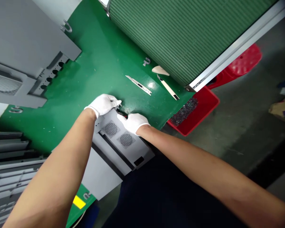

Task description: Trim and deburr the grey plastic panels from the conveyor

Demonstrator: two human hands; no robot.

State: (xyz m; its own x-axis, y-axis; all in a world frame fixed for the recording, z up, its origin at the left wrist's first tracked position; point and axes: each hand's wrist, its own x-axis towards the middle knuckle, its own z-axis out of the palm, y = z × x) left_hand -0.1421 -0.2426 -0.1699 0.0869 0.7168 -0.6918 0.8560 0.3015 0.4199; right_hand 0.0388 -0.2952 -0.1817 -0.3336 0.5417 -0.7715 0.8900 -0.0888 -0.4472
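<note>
- While the gloved left hand (104,104) pinches the gray panel (116,140) at its far corner, the gloved right hand (136,123) sits just beside it on the same end, so I'd call this the fiddly edge-work step.
- Grip check: left thumb and fingers look pressed together on a small bit at the corner. Right looks curled around a dark tool (121,112) with some red on it, mostly hidden by the glove, so can't tell exactly what it is.
- Panel's a bit below the center of the frame, lying at a slant, vent grids (110,129) facing up, far end over the green table (97,72).
- Next move, imo, calls for a steady left hand and small, controlled moves with the right, cause the tool is really near those left fingertips. One slip could scuff the panel too.
- Slim knife (139,85) and pale-handled knife (169,89) lie loose above the hands, right of center. I'd watch those.
- Red bin (201,115) with dark scraps (184,110) is further right.
</note>
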